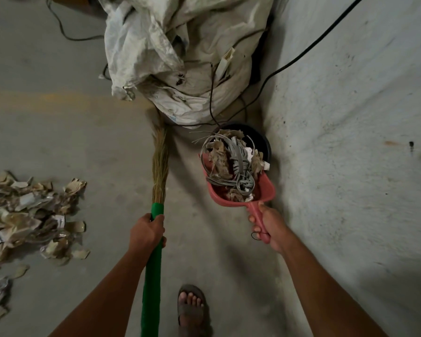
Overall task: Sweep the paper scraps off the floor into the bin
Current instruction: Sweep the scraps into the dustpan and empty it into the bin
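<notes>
My left hand grips the green handle of a straw broom, whose bristles point away from me toward the sack. My right hand grips the handle of a red dustpan. The pan is heaped with torn paper scraps and grey strapping and is held over the near rim of a black bin that stands by the wall. A large pile of paper scraps lies on the concrete floor at the left.
A big white woven sack stands just behind the bin, with black cables running over it and along the grey wall on the right. My sandalled foot is at the bottom centre.
</notes>
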A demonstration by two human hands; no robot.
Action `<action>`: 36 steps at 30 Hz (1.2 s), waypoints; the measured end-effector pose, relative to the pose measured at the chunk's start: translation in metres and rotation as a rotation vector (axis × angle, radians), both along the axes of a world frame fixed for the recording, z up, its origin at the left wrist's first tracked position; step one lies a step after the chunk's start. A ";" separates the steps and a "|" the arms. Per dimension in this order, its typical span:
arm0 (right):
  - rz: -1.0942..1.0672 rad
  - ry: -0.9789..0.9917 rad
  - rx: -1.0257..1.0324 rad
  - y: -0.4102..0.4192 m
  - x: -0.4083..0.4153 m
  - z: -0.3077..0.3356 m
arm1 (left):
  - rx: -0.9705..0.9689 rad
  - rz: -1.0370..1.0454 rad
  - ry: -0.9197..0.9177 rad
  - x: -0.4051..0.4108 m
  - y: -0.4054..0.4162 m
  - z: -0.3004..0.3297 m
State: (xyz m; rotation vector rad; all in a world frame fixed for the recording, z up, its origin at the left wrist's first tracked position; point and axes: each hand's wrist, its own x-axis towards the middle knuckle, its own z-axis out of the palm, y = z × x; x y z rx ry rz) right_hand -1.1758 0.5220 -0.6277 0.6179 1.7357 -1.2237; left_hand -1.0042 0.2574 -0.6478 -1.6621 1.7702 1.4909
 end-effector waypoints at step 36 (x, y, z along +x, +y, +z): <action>-0.112 -0.079 -0.104 -0.028 -0.045 0.060 | -0.001 -0.013 -0.004 0.030 -0.014 0.006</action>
